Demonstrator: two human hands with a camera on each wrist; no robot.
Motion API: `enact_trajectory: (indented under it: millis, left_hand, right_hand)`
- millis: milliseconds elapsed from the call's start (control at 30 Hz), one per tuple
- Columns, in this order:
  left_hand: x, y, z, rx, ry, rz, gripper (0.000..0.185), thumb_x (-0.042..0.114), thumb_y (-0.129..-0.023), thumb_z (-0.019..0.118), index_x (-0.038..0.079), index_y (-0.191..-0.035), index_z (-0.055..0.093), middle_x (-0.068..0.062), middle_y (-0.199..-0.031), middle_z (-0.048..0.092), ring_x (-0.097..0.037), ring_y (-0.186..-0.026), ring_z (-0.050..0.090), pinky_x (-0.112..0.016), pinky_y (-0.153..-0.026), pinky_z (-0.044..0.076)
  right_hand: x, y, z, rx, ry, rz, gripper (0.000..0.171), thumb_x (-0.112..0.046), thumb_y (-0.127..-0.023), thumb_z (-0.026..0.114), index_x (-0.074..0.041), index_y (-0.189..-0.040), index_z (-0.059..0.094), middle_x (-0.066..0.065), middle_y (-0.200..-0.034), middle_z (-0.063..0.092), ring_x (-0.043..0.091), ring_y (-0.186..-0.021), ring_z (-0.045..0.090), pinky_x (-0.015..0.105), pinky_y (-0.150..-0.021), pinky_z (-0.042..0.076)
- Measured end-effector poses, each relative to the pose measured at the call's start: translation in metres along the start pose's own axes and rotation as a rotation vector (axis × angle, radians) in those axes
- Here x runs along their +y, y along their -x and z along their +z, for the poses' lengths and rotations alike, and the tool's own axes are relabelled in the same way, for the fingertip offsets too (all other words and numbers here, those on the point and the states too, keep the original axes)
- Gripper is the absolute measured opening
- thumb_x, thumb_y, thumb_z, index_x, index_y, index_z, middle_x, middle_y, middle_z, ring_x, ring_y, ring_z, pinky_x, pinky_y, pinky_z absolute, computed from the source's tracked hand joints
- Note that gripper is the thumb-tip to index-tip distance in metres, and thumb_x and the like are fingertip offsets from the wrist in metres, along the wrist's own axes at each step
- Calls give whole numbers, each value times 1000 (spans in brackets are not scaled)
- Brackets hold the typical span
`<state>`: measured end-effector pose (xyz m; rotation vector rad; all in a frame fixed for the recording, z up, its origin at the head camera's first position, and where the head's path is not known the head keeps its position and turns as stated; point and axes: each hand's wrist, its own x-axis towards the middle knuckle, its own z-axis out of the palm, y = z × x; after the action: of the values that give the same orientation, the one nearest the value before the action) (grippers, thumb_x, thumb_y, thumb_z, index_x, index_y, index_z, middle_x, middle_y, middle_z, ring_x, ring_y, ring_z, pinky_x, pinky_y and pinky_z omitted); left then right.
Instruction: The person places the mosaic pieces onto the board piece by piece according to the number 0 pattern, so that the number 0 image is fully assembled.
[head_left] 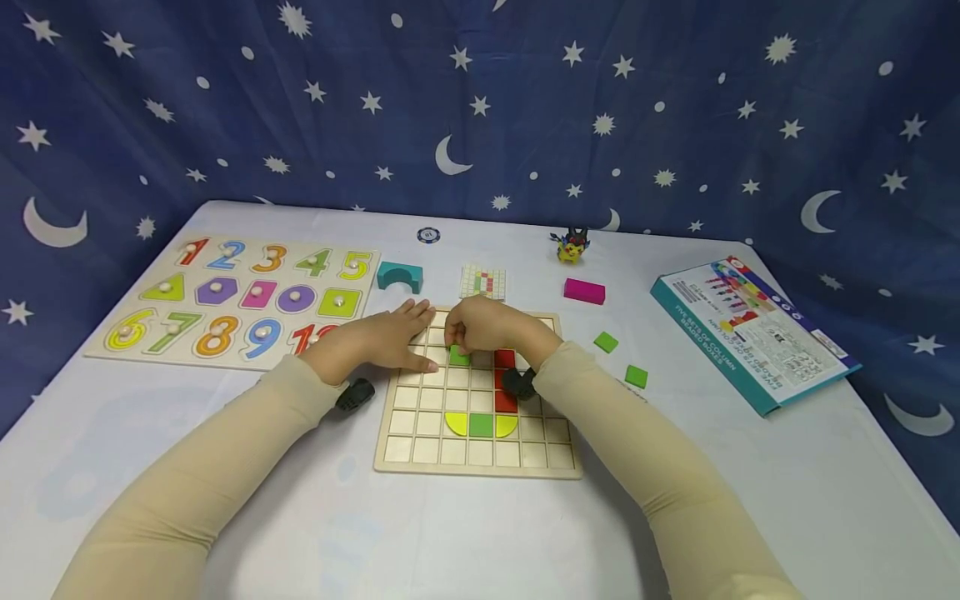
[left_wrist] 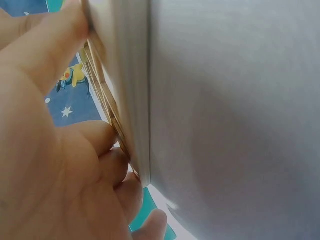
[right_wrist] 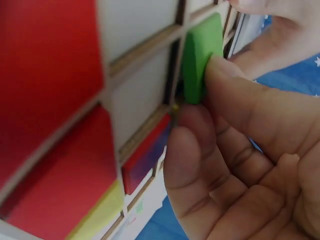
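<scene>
Number puzzle bottom-right digits (red ones) behind left hand

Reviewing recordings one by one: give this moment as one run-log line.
left hand: flat on grid board edge | right hand: pinches green tile at a board cell | placed: red, yellow, green pieces | loose: two green tiles on table

The grid board lies on the counter. The number puzzle lies to its left, the box to its right, the pattern card just behind it.
</scene>
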<state>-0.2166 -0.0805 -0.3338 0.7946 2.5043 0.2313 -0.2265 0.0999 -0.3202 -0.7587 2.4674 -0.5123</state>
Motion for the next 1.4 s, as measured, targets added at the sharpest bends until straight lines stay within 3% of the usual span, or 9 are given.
enact_trajectory:
  millis: [167, 367, 633, 967, 1133, 1400]
  left_hand:
    - [0, 0, -1, 3, -4, 2, 94, 52, -85, 56, 3, -148, 6, -15, -155, -1, -34, -141, -4, -54, -112, 10]
    - [1, -2, -1, 11, -16, 3, 93, 52, -86, 56, 3, -148, 7, -15, -155, 0, -34, -142, -3, -53, -113, 10]
    - [3, -1, -1, -2, -13, -6, 93, 51, -86, 56, 3, -148, 7, -14, -155, 0, -34, -142, -4, -52, -113, 10]
    - [2, -1, 1, 4, -4, -11, 93, 52, -86, 56, 3, -148, 8, -14, -155, 0, -33, -142, -3, -51, -113, 9]
    - [2, 0, 1, 5, -4, -14, 92, 52, -86, 56, 3, -148, 7, -14, -155, 0, -33, -142, -3, -52, -113, 9]
    - [1, 0, 1, 1, 3, -17, 93, 52, -86, 56, 4, -148, 7, -14, -155, -1, -32, -142, -4, -51, -113, 8]
  right_hand:
    - [-2, 1, 0, 3, 69, 3, 10, -2, -82, 66, -9, -89, 69, 2, -82, 65, 11, -74, 55, 22, -70, 47]
    - [8, 15, -9, 64, 51, 0, 14, -2, -81, 66, -7, -94, 68, 1, -73, 56, 12, -65, 46, 23, -61, 40]
    - [48, 52, -21, 92, -19, 115, 9, -1, -80, 65, -6, -88, 66, 3, -78, 57, 17, -75, 49, 26, -65, 42]
    - [109, 98, -37, 175, -25, 258, 13, -6, -81, 67, -3, -94, 68, 5, -81, 57, 18, -77, 50, 29, -68, 43]
    - [131, 111, -40, 193, -21, 325, 15, -8, -81, 66, -2, -95, 68, 7, -84, 58, 19, -78, 50, 29, -67, 43]
    - [149, 117, -35, 145, -62, 415, 27, -19, -78, 72, -3, -99, 65, 5, -82, 54, 18, -76, 48, 28, -65, 39]
